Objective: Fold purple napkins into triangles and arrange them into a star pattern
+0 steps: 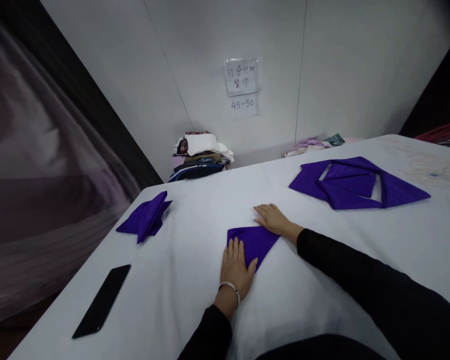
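A purple cloth napkin (258, 243), folded into a triangle, lies flat on the white-covered table (195, 280) in front of me. My left hand (237, 267), with a bracelet at its wrist, rests flat on the napkin's left part, fingers stretched out. At the napkin's upper right edge my right hand (273, 219) lies palm down with its fingers extended to the left, partly past the cloth. Neither hand grips anything that I can see. The lower tip of the napkin is hidden behind the left hand.
A folded purple napkin (146, 217) lies at the left edge, and several overlapping purple napkins (360, 182) at the right. A black phone-like slab (102, 301) lies front left. Stacked clothes (200, 157) stand by the wall, under a paper sign (242, 80).
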The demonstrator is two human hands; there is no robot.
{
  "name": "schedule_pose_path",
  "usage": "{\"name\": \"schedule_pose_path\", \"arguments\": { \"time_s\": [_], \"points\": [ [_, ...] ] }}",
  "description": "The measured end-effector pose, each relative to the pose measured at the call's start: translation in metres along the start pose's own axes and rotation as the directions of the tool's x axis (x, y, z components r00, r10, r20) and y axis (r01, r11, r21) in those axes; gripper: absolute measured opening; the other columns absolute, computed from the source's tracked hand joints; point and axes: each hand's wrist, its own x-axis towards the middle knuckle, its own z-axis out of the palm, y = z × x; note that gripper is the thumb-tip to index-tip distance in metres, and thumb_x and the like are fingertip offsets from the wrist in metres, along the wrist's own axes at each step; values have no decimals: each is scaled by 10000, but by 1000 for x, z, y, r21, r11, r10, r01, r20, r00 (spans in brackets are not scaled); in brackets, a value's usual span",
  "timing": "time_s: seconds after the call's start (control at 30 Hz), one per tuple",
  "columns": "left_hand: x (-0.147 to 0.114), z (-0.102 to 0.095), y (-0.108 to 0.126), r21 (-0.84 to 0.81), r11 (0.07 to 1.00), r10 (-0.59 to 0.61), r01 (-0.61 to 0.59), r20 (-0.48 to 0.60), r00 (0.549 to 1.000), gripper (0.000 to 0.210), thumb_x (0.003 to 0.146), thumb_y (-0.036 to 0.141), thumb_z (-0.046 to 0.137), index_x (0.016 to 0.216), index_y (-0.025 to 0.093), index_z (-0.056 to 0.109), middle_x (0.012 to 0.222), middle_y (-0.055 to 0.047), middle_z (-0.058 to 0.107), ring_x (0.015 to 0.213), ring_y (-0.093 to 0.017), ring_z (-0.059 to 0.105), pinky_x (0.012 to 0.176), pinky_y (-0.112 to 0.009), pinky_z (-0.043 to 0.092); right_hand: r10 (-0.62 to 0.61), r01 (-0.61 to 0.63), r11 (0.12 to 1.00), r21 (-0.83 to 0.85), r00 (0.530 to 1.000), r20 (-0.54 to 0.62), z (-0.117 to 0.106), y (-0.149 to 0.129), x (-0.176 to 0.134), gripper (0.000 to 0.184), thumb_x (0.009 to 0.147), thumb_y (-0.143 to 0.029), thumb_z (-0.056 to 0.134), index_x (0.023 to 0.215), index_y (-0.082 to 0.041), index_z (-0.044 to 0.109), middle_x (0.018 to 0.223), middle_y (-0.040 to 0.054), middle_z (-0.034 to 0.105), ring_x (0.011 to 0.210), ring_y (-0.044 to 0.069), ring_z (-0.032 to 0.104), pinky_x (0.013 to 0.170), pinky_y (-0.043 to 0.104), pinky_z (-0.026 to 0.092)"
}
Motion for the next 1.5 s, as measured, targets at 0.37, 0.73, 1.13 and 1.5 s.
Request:
{"name": "schedule_pose_path", "arguments": {
  "time_s": [0.37, 0.73, 1.13, 1.5],
  "points": [
    [-1, -3, 2, 6, 1000, -5, 5, -7, 1000, 664, 869, 498, 311, 1357, 47, 316, 1445, -173, 261, 1349, -285, 177, 1078, -461, 224, 176, -171, 983, 61, 981, -79, -28, 12, -13, 480, 935, -417, 273, 1303, -160, 443, 1337, 136, 462, 1261, 243, 367, 1028, 436, 259],
    [-4, -3, 1, -27, 999, 19, -18, 21, 1000, 674, 868, 497, 292, 1385, 68, 240, 1468, -139, 232, 1363, -253, 128, 1097, -446, 155, -297, 266, 950, 161, 931, 212, 8, -61, -34, 614, 882, -562, 338, 1391, -220, 310, 1444, 112, 295, 1346, 259, 177, 1077, 494, 74],
    [-122, -23, -71, 42, 957, -288, 286, 53, 956, 526, 915, 413, 290, 1376, 160, 277, 1463, -89, 258, 1358, -230, 166, 1083, -519, 138, -303, 276, 951, 141, 923, 236, 18, -51, -35, 614, 870, -577, 349, 1399, -273, 281, 1468, 55, 248, 1357, 248, 135, 1087, 476, 37],
    [-98, -30, -10, -112, 992, 58, -64, -60, 996, 638, 871, 520, 361, 1383, 156, 248, 1471, -118, 229, 1365, -245, 124, 1095, -525, 127, -310, 318, 948, 8, 919, 244, 19, -55, -34, 665, 872, -620, 251, 1405, -222, 273, 1457, 96, 261, 1351, 253, 160, 1073, 502, 108]
  ]
}}
